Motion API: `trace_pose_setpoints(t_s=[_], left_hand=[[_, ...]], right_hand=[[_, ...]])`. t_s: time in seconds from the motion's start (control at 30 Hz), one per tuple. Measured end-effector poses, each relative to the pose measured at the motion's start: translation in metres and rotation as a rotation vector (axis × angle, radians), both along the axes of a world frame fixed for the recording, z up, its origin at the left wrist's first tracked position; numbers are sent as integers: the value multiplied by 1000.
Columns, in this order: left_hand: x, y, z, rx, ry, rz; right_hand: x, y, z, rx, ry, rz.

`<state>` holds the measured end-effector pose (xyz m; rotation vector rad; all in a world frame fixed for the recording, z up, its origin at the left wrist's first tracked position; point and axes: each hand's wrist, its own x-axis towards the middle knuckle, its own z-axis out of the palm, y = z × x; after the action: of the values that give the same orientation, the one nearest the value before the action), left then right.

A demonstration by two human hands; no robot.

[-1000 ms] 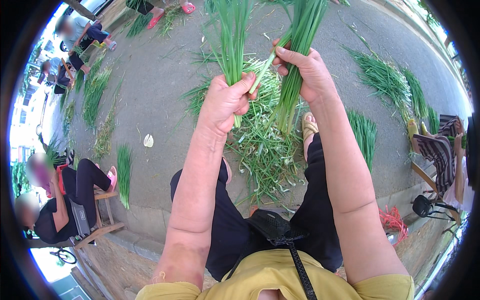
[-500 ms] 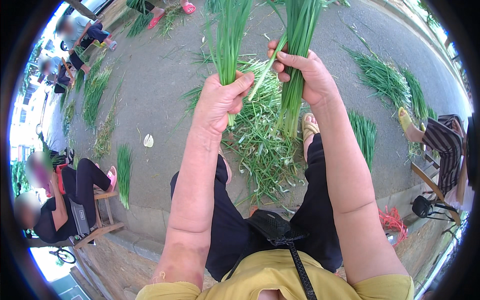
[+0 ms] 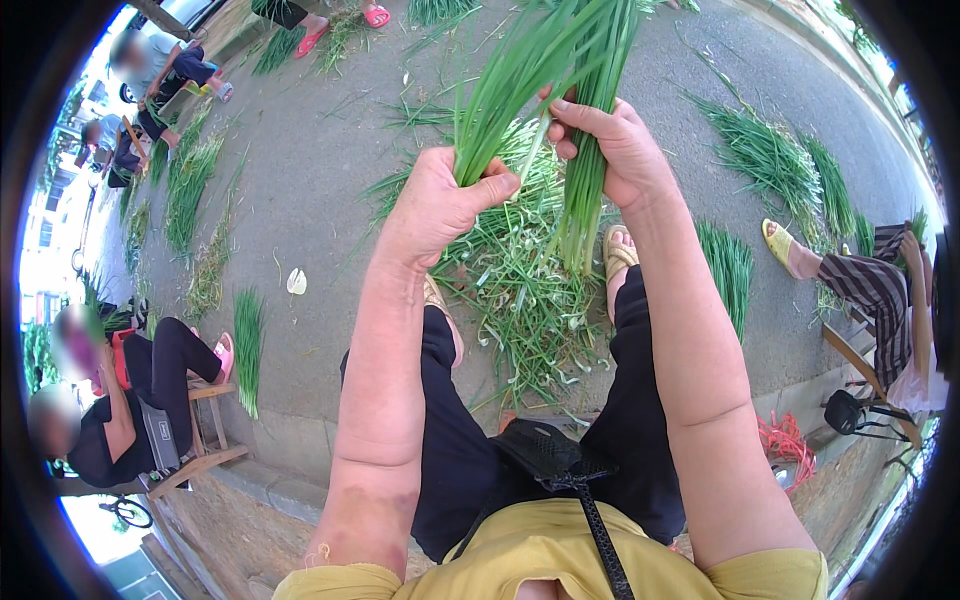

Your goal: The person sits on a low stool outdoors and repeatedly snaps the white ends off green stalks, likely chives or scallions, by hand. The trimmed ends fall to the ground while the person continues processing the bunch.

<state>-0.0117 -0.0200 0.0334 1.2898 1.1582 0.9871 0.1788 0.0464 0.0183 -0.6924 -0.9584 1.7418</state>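
My left hand (image 3: 440,205) is closed round a bunch of long green chive-like stalks (image 3: 492,120), their leaves leaning right across the top of a second bunch. That second bunch (image 3: 585,215) hangs upright in my right hand (image 3: 610,150), which also pinches a slimmer pale-based stalk (image 3: 533,155) between thumb and fingers. Under both hands, between my sandalled feet, lies a loose heap of trimmed leaves and pale bits (image 3: 530,330). The lower end of the left bunch is hidden by my fingers.
Seated people (image 3: 120,430) work along the left side and another person (image 3: 900,310) sits at right. Bundles of greens (image 3: 760,160) lie on the pavement (image 3: 320,200), with a long row at left (image 3: 185,195). Pink twine (image 3: 790,445) and a black bag (image 3: 850,410) are at lower right.
The bunch in my left hand has tipped rightward over the right-hand bunch, and that wrist has shifted slightly left. The person at right has stretched a leg leftward.
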Motion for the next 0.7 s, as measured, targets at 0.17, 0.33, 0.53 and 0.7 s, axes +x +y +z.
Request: trace_pose_setpoints(t_s=[0.17,0.33,0.53,0.7], left_hand=[[0,-1,1,2,-49,-25],[-3,2,-1,-62,-229,54],[-10,6,-4,-118,-377,141],[-11,6,-3,-26,-206,195]], right_hand=[[0,-3,5,-35,-54,29],[0,-4,7,-39,-83,43],[0,-4,6,-18,-86,55],[0,-5,7,-14,-87,60]])
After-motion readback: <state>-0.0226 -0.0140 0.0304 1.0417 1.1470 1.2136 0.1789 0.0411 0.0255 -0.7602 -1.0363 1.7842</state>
